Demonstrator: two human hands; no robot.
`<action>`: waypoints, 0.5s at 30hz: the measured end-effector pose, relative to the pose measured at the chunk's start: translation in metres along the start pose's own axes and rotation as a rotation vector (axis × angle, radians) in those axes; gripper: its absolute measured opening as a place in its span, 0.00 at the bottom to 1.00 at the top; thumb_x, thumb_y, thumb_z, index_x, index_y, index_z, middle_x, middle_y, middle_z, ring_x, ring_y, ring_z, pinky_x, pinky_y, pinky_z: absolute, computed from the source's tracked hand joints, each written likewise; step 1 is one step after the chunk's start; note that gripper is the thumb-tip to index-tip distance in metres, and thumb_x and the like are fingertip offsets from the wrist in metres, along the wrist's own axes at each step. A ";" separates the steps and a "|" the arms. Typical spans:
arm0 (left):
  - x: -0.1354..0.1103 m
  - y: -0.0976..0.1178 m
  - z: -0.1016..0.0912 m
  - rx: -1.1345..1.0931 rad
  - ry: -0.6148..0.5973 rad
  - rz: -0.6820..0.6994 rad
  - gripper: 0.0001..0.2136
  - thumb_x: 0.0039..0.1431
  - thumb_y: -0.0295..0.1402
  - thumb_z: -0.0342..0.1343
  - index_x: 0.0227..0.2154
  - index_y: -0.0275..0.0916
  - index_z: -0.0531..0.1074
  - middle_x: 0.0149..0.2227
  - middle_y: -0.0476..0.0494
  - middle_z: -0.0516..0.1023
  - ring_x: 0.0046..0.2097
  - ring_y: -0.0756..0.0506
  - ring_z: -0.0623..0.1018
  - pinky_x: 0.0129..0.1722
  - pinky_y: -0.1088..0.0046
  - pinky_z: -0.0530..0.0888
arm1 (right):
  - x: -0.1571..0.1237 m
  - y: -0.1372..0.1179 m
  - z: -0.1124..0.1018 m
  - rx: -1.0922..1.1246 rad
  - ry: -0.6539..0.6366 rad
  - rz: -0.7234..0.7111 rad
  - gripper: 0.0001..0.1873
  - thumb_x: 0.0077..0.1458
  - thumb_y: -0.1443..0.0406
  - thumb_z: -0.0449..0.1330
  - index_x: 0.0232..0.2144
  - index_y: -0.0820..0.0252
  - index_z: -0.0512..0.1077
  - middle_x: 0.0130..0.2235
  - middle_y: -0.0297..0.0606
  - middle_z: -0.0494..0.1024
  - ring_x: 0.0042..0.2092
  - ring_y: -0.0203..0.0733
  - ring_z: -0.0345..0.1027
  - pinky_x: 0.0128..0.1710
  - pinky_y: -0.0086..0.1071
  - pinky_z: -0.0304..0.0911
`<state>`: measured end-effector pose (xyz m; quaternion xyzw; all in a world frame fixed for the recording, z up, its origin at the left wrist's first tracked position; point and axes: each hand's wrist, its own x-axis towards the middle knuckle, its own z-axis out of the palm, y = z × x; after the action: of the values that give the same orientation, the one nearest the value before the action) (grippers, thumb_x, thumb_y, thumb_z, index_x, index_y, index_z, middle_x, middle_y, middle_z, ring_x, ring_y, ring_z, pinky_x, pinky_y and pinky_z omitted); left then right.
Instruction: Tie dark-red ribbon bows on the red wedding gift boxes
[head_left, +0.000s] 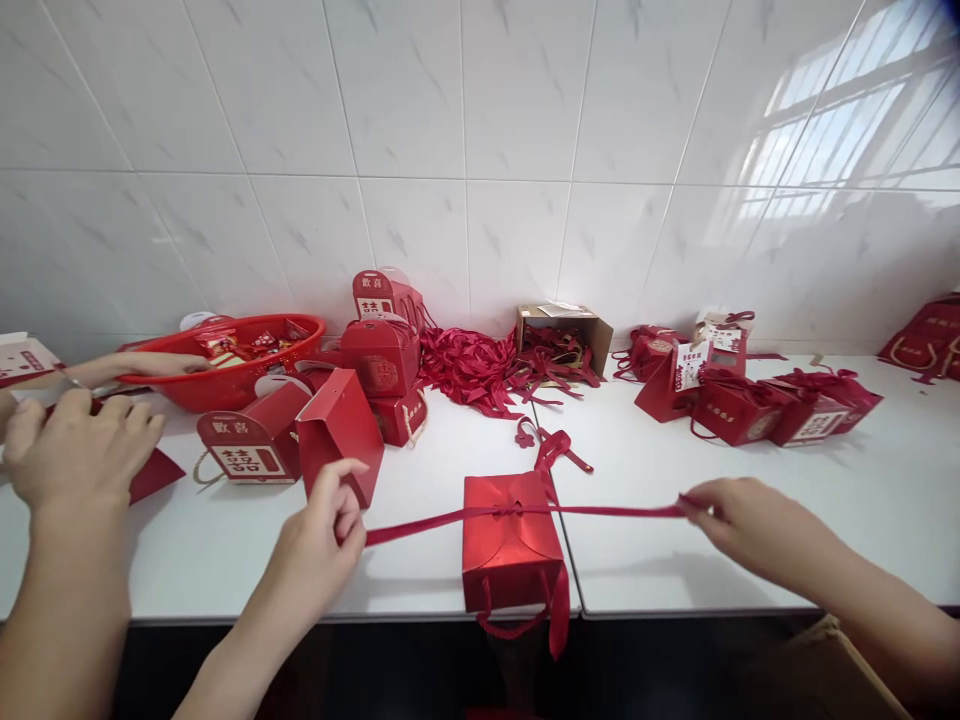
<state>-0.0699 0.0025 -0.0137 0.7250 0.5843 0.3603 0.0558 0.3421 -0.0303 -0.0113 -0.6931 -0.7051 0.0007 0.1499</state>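
A shiny red gift box point(511, 560) stands at the front edge of the white table, a rope handle hanging down its front. A dark red ribbon point(600, 510) runs across its top, crossing or knotted at the middle. My left hand point(330, 530) pinches one end of this ribbon, left of the box. The other end is pinched in my right hand point(727, 515), and the ribbon is stretched nearly straight between them. Another ribbon piece hangs down the box's right front corner. Behind the box lies a curled ribbon with a small flower-shaped tag point(525, 435).
A co-worker's hands point(82, 450) are at the left, one reaching into a red basin point(217, 388) of wrapped sweets. Several red boxes point(251, 440) stand near it. Loose ribbons point(469, 365) and a cardboard box point(600, 345) lie by the wall. More tied boxes point(739, 410) stand right.
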 end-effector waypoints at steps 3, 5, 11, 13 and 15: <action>-0.001 -0.009 0.013 -0.040 -0.090 -0.024 0.16 0.52 0.32 0.52 0.45 0.44 0.64 0.31 0.49 0.69 0.34 0.44 0.73 0.35 0.71 0.69 | -0.002 -0.002 0.020 0.183 -0.081 -0.112 0.14 0.56 0.60 0.54 0.36 0.57 0.79 0.43 0.47 0.79 0.44 0.56 0.74 0.43 0.49 0.68; 0.003 0.007 0.020 -0.126 -0.055 -0.038 0.11 0.53 0.37 0.54 0.40 0.43 0.67 0.39 0.43 0.72 0.44 0.40 0.73 0.42 0.67 0.69 | 0.001 -0.022 0.024 0.291 -0.023 -0.177 0.20 0.58 0.57 0.52 0.47 0.60 0.74 0.52 0.51 0.73 0.53 0.57 0.67 0.52 0.53 0.63; 0.007 0.054 0.037 -0.526 -0.416 -0.137 0.12 0.58 0.45 0.51 0.33 0.42 0.64 0.33 0.49 0.69 0.37 0.45 0.71 0.39 0.71 0.68 | 0.009 -0.093 0.031 0.784 -0.197 -0.300 0.24 0.61 0.56 0.52 0.57 0.54 0.60 0.45 0.43 0.76 0.46 0.46 0.70 0.47 0.43 0.66; 0.006 0.054 0.039 -0.534 -0.460 -0.162 0.13 0.59 0.46 0.49 0.31 0.42 0.63 0.28 0.52 0.65 0.30 0.48 0.67 0.33 0.74 0.66 | 0.010 -0.103 0.035 0.985 -0.271 -0.259 0.24 0.61 0.57 0.53 0.57 0.55 0.57 0.31 0.34 0.72 0.33 0.38 0.68 0.34 0.34 0.66; 0.008 0.048 0.038 -0.502 -0.414 -0.160 0.13 0.60 0.45 0.47 0.30 0.42 0.64 0.24 0.54 0.62 0.27 0.49 0.64 0.28 0.75 0.63 | 0.012 -0.105 0.035 1.149 -0.319 -0.180 0.21 0.61 0.57 0.52 0.54 0.55 0.57 0.24 0.25 0.62 0.23 0.32 0.57 0.23 0.27 0.57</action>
<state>-0.0081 0.0079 -0.0134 0.6983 0.5086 0.3327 0.3782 0.2320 -0.0159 -0.0200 -0.4301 -0.6615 0.4727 0.3924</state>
